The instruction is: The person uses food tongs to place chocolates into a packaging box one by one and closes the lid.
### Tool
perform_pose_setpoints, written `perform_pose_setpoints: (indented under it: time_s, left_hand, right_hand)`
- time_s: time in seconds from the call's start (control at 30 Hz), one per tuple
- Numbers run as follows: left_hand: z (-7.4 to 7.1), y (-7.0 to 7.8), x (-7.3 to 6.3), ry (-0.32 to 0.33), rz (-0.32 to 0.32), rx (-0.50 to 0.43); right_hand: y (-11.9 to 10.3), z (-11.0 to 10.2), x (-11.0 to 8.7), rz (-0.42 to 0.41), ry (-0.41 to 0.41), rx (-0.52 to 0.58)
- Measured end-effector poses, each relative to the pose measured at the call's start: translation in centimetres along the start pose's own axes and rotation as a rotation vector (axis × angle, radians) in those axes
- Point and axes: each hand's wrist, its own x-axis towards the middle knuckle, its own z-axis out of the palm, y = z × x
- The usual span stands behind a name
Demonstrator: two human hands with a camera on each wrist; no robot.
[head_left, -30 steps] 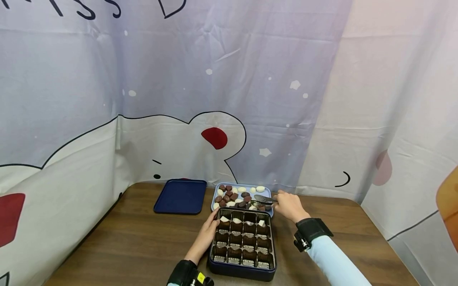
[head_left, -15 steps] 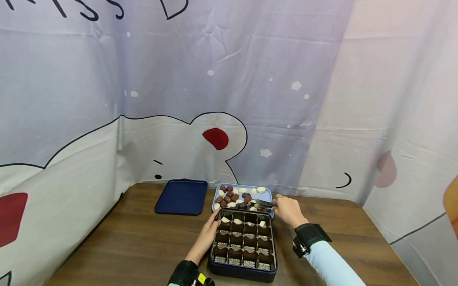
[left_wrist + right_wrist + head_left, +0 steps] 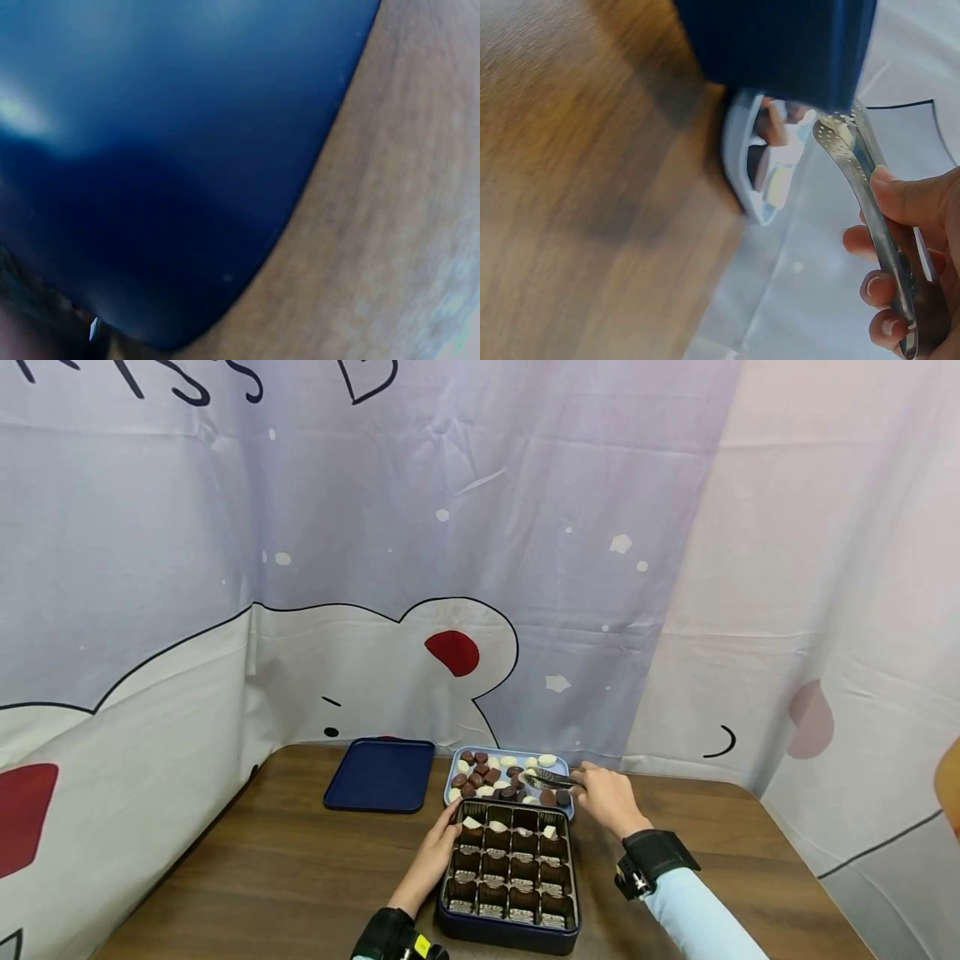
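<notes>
In the head view my right hand (image 3: 609, 797) holds metal tongs (image 3: 551, 778), their perforated tips over the blue tray (image 3: 449, 781) of chocolates (image 3: 480, 768). In the right wrist view, thumb and fingers wrap the tongs (image 3: 889, 247); I cannot tell whether a chocolate sits between the tips. My left hand (image 3: 429, 860) grips the left rim of a dark blue box (image 3: 510, 937), its thumb over the edge. A brown insert (image 3: 495, 864) divides the box into rows of compartments; the far row bears white pieces (image 3: 497, 827). The box's wall (image 3: 172, 150) fills much of the left wrist view.
A dark blue lid (image 3: 380, 775) lies on the wooden table (image 3: 300, 860), left of the tray. Behind the table's far edge hangs a printed curtain (image 3: 570, 568). The box stands directly in front of the tray and overlaps its near edge.
The tong tips have shifted a little to the left over the chocolates, uncovering dark pieces at the tray's right end. My left hand and the box stay in place.
</notes>
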Motion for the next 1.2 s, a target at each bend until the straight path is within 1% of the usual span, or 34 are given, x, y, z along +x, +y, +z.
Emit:
perform_pose_setpoints:
  time_s: [0.1,0.27,0.3,0.33,0.37,0.43,0.53,0.57,0.6,0.77,0.93,1.07,1.2]
  left_hand:
    - [0.0,0.2,-0.1,0.002,0.003,-0.002]
    - [0.0,2.2,-1.0,0.000,-0.002,-0.022]
    - [0.0,2.5,-1.2,0.003,-0.001,-0.023]
    - [0.0,2.4,-1.1,0.003,0.003,-0.014]
    - [-0.1,2.6,-1.2,0.004,0.004,-0.011]
    - [0.0,1.8,-0.8,0.010,0.003,-0.007]
    - [0.2,0.4,-0.1,0.008,-0.006,0.000]
    - [0.2,0.4,-0.1,0.009,-0.014,-0.007]
    - [0.2,-0.1,0.1,0.009,-0.016,-0.005]
    - [0.1,0.0,0.2,0.012,-0.005,-0.001]
    - [0.0,0.0,0.3,0.014,-0.001,0.003]
    - [0.0,0.0,0.3,0.014,-0.012,0.008]
    - [0.1,0.1,0.1,0.008,-0.029,0.010]
  right_hand:
    - [-0.5,-0.6,0.2,-0.012,0.008,-0.003]
    - [-1.9,-1.9,0.5,-0.055,0.000,-0.007]
    - [-2.2,-2.1,0.5,-0.066,-0.005,-0.007]
    - [-2.5,-2.3,0.4,-0.082,-0.003,-0.010]
    - [-2.8,-2.5,0.4,-0.097,-0.001,-0.004]
    - [-3.5,-2.9,0.1,-0.123,0.005,0.003]
    - [-4.4,-3.6,-0.3,-0.182,0.027,0.019]
    - [-4.7,-3.8,-0.5,-0.206,0.037,0.024]
    - [-5.0,-4.1,-0.6,-0.230,0.047,0.023]
    - [-6.3,-4.9,-1.2,-0.381,0.098,0.008]
    - [-7.2,-5.0,-1.8,-0.496,0.125,-0.041]
    - [-7.7,-5.0,-2.3,-0.530,0.125,-0.058]
    - [-7.8,-5.2,-2.5,-0.520,0.099,-0.054]
